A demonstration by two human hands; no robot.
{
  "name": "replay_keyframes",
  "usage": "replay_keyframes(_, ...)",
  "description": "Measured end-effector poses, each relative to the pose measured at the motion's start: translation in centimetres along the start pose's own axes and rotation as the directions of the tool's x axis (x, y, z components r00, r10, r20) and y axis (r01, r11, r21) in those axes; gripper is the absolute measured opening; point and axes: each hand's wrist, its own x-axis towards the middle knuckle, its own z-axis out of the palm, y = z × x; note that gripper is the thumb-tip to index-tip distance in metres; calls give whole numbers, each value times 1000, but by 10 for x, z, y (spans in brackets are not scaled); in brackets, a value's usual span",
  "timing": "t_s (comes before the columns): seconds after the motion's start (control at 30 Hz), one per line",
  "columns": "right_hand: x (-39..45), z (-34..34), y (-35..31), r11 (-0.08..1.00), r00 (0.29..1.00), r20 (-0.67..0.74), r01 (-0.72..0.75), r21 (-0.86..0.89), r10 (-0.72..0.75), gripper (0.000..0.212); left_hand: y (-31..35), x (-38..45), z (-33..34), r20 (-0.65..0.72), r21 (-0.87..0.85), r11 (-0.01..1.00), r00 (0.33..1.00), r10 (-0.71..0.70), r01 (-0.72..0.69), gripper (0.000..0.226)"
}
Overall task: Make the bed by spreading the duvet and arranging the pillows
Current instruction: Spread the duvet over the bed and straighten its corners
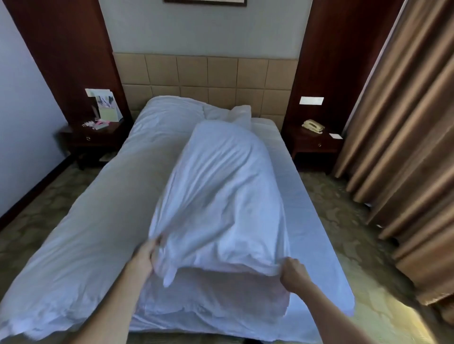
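duvet (216, 196) hides much of the mattress (314, 221); picture frame (205, 2) cropped.

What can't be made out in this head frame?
- Fingertips of left hand and right hand: buried in the duvet fold.
- Pillow count: duvet covers the headboard end.
- Nightstand items: too small.
- Wall frame: cut by top edge.

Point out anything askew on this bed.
The white duvet is doubled over itself, leaving the right strip of the white mattress sheet bare. Both hands, left and right, grip its near edge.
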Motion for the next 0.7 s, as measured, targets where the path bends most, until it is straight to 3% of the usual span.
replay_keyframes(0.1,-2,1,17,996,997,35,-60,-65,62,34,-87,28,-28,-128,37,966,960,-250,257,32)
replay_keyframes(0.17,-2,-3,24,998,999,7,-39,-57,40,44,-98,45,-22,-113,100,949,951,-286,297,32)
replay_keyframes(0.33,1,-17,30,999,999,-35,22,-30,-24,47,-52,55,12,-89,218,964,987,-133,150,31)
replay_keyframes(0.43,-1,-17,33,999,998,-39,40,-24,-41,45,-5,31,44,38,161,984,996,75,-80,33)
replay_keyframes(0.53,-6,-8,40,997,993,-89,76,9,-75,42,18,18,57,190,29,970,954,231,-241,29)
replay_keyframes(0.63,-10,9,49,994,986,-131,105,18,-102,49,1,23,36,238,-82,991,963,124,-108,33)
replay_keyframes(0.7,-11,18,53,992,991,-54,120,-25,-122,50,-25,39,7,36,48,999,999,4,-5,38)
